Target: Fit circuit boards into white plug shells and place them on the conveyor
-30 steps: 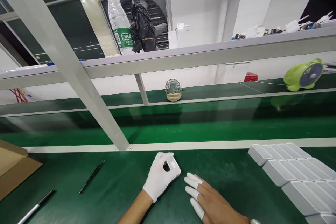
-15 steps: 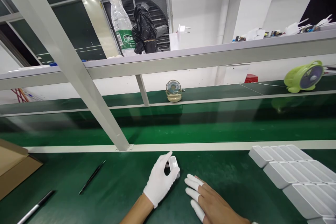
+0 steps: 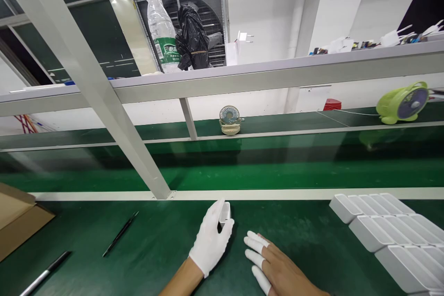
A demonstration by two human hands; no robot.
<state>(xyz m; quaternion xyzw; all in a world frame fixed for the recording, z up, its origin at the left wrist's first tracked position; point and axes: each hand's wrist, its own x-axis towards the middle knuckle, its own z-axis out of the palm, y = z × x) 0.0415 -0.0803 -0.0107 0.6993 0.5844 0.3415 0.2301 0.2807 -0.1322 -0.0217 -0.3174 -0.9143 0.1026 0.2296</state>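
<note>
Risk of a slip from left hand (image 3: 211, 240), holding small white box (image 3: 225, 212) at six o'clock only between part-curled thumb and fingers, with right hand (image 3: 274, 262) at five o'clock loosely spread, gripping nothing visible, not underneath.

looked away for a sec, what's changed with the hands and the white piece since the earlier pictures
The left hand has turned the small white case, its near end swinging slightly left. Nothing was released or newly grasped. The right hand and white boxes stayed put.
</note>
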